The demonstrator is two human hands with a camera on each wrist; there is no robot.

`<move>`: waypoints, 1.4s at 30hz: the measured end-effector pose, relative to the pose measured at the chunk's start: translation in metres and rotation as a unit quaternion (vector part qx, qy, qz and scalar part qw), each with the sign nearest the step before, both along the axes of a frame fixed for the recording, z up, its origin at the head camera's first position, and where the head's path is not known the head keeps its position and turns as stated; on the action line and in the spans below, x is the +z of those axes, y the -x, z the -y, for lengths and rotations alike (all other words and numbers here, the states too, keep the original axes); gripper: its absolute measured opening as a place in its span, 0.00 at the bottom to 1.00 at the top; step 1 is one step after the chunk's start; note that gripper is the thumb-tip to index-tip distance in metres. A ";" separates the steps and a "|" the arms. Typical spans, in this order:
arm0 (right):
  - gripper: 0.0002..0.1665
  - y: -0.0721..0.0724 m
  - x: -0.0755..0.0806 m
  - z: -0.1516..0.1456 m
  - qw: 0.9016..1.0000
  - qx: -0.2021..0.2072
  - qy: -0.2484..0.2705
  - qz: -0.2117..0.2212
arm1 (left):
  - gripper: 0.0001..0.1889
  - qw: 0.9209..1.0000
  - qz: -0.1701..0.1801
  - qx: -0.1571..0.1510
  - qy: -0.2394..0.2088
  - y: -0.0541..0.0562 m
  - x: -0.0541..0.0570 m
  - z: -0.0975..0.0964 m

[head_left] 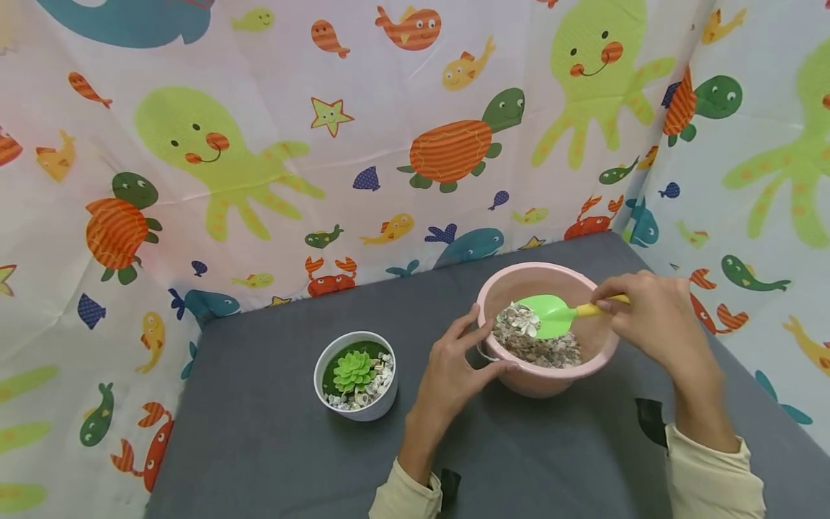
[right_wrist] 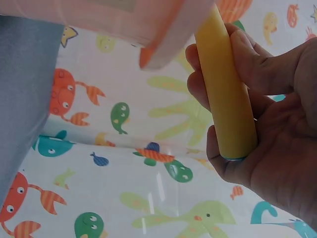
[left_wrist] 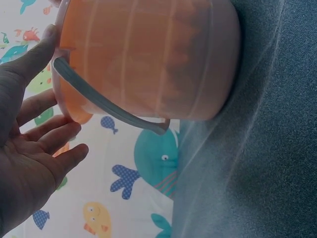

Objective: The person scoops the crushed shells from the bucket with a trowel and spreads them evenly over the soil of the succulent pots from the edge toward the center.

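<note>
A pink bucket [head_left: 538,386] stands on the right side of the grey surface, holding a layer of small shell or gravel bits [head_left: 545,351]. My left hand [head_left: 447,371] grips its near-left rim, fingers and thumb spread along the edge. The bucket's grey handle [left_wrist: 99,99] hangs down its side. My right hand [head_left: 651,317] holds the yellow handle [right_wrist: 225,89] of a toy shovel, fingers wrapped around it. The shovel's green blade [head_left: 550,315] is inside the bucket, with whitish bits [head_left: 516,318] at its tip.
Left of the bucket stands a white pot [head_left: 372,411] with a green succulent [head_left: 354,371] and pale bits around it. A grey cloth [head_left: 259,432] covers the table. A sea-animal printed curtain [head_left: 382,72] rises behind and at both sides.
</note>
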State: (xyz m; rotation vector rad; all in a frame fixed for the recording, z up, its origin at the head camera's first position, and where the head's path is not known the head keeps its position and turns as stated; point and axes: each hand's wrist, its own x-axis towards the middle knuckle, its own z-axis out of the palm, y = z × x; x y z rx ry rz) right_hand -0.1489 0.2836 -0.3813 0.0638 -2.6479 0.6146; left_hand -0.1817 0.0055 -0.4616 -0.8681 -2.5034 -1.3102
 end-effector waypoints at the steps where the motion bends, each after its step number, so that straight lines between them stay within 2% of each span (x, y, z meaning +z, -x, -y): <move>1: 0.09 -0.001 0.001 -0.001 1.000 -0.001 -0.001 -0.004 | 0.37 1.000 0.000 -0.001 0.000 0.000 0.000 0.000; 10: 0.07 -0.005 0.007 -0.003 0.999 -0.004 -0.008 -0.031 | 0.37 1.000 -0.004 0.006 0.006 0.000 0.002 0.000; 15: 0.07 -0.007 0.007 -0.003 0.999 -0.008 -0.008 -0.040 | 0.37 1.000 0.004 -0.003 0.001 0.001 0.003 0.001; 22: 0.08 -0.007 0.007 0.000 0.999 -0.008 0.009 -0.031 | 0.37 1.000 0.019 0.004 -0.007 0.001 0.001 0.006; 27: 0.08 -0.009 0.006 -0.001 1.000 -0.015 0.001 -0.027 | 0.37 1.000 0.022 0.006 -0.007 0.000 0.000 0.006; 35: 0.08 -0.016 0.008 -0.006 0.999 -0.024 0.007 -0.033 | 0.37 1.000 0.021 0.001 0.013 0.000 0.000 0.003; 42: 0.08 -0.018 0.011 -0.004 0.999 -0.023 0.017 -0.034 | 0.38 0.999 0.009 0.000 0.051 -0.002 -0.001 0.004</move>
